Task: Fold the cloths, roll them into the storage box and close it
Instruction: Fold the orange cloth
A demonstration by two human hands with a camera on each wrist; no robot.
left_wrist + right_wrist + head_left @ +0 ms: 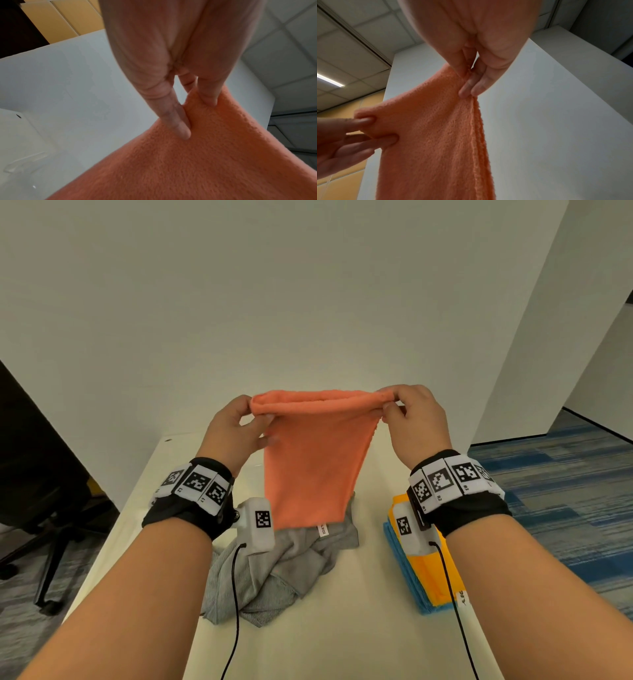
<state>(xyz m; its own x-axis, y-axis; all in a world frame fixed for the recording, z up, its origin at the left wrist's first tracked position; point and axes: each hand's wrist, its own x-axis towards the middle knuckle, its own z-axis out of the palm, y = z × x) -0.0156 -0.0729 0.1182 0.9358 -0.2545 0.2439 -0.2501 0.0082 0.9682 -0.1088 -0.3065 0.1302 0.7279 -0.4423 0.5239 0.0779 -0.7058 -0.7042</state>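
An orange cloth (pixel 313 453) hangs doubled over in the air above the table, held up by its top corners. My left hand (pixel 236 426) pinches the top left corner, thumb and fingers (pixel 178 121) pressed into the fabric (pixel 197 162). My right hand (pixel 407 416) pinches the top right corner; its fingertips (pixel 469 88) clamp the hemmed edge of the cloth (pixel 433 135). The left hand (pixel 351 135) also shows in the right wrist view, at the cloth's other corner. A crumpled grey cloth (pixel 274 570) lies on the table under the hanging one. No storage box is in view.
A folded stack with a yellow cloth (pixel 431 570) on a blue cloth (pixel 404 563) sits on the cream table (pixel 325 638) at the right, under my right wrist. A white wall (pixel 274 302) stands behind the table. A black office chair (pixel 44 491) is on the left.
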